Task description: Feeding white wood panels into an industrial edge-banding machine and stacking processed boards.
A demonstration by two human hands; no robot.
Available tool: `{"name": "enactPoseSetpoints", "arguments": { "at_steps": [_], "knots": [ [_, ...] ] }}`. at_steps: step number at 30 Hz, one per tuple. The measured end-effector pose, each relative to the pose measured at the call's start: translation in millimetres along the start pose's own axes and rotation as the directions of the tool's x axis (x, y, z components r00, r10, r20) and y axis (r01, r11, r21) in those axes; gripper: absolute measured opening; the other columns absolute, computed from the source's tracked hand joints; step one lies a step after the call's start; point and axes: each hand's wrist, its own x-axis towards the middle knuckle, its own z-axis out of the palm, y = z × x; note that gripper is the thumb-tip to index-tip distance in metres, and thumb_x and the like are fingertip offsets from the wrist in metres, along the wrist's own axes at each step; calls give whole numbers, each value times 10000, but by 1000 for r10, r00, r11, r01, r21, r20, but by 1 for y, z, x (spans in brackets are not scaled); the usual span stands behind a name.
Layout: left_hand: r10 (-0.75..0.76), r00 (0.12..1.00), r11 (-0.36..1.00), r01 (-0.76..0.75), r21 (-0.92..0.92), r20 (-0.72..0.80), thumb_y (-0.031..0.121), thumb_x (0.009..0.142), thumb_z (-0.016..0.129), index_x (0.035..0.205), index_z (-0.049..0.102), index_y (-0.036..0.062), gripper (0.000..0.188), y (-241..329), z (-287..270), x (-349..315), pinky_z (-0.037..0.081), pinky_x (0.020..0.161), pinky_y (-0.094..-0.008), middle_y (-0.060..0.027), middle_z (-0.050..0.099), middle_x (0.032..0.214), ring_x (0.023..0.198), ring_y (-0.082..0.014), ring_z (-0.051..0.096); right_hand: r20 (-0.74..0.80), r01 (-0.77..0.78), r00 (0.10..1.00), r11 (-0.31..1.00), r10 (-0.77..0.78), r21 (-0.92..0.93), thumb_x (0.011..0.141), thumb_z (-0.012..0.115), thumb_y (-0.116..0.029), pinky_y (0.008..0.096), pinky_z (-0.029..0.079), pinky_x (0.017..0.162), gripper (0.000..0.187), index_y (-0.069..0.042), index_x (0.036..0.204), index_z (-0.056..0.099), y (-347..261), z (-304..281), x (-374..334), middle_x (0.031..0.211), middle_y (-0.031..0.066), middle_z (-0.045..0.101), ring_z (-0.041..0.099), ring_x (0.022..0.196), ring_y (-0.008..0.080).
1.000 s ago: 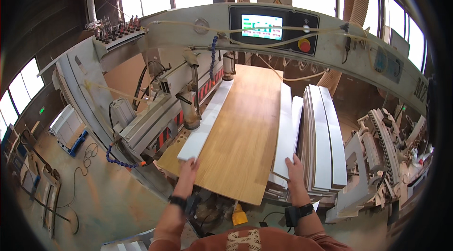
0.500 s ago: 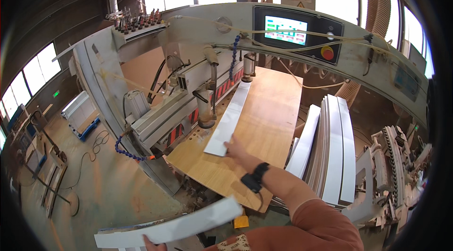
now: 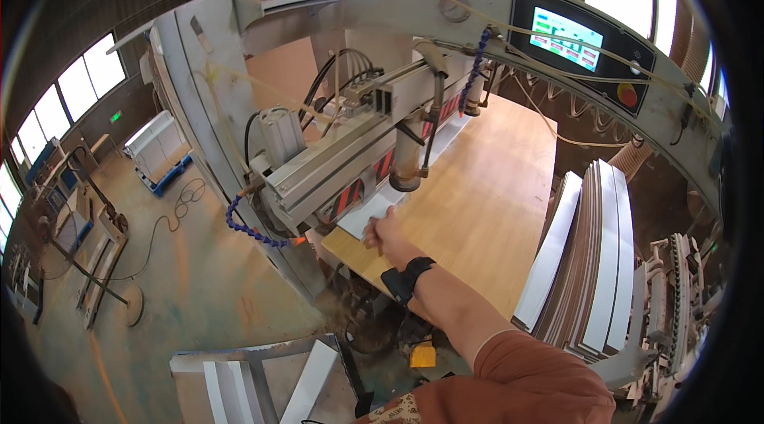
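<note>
My right hand (image 3: 383,234), with a black band and device on its wrist, is at the near corner of a long white board (image 3: 368,213). Its fingers are bent against the board's edge. The board lies on the wooden table (image 3: 477,177), along the machine's fence, and partly beneath a round clamp foot (image 3: 405,179) that hides some of it. My left hand is out of view. At the lower left, a single white strip (image 3: 310,380) rests aslant beside several more white strips (image 3: 231,392) on a low support.
A stack of white boards (image 3: 609,257) stands on edge right of the table. Over it spans the machine's grey beam with a lit screen (image 3: 567,39) and red stop button (image 3: 628,95). A blue hose (image 3: 243,225) hangs at the left. A cable (image 3: 163,229) lies on the floor.
My right hand has shifted the white board left against the fence and under the clamp. My left hand, which held a white strip, has left the view. The view has turned left.
</note>
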Motion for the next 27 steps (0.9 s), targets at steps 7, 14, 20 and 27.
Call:
{"name": "enactPoseSetpoints", "arguments": {
  "at_steps": [7,14,20,27],
  "knots": [
    [-265,963,921,236,-311,-53,367,778,471,996,473,52,383,-22,-68,63,366,687,-249,-59,512,939,824,-161,463,7,43,999,937,-48,346,807,409,-87,214,269,315,617,-196,1256,-1,-1,-19,19,601,50,452,340,389,92],
    [-218,975,813,163,-559,-33,171,848,396,1070,375,-63,323,-53,-112,127,377,822,-240,-117,475,1023,937,-178,456,110,172,782,44,-614,-984,687,588,-284,342,430,566,525,-35,1100,381,13,-6,-21,780,142,533,518,672,263],
    [-233,948,882,113,-457,-216,286,839,414,856,484,45,252,4,-25,86,420,457,-215,-33,516,707,552,-124,494,37,94,574,22,-818,-995,598,656,-295,376,322,828,486,-6,956,497,22,-3,-12,1027,154,479,413,980,305],
    [95,995,990,-98,-105,-28,228,856,388,1006,454,11,272,-34,-141,127,428,593,-183,-44,529,850,711,-116,515,-87,17,721,143,-687,-990,607,653,-352,396,409,712,490,22,882,497,39,44,-2,900,203,529,509,855,330]
  ]
}}
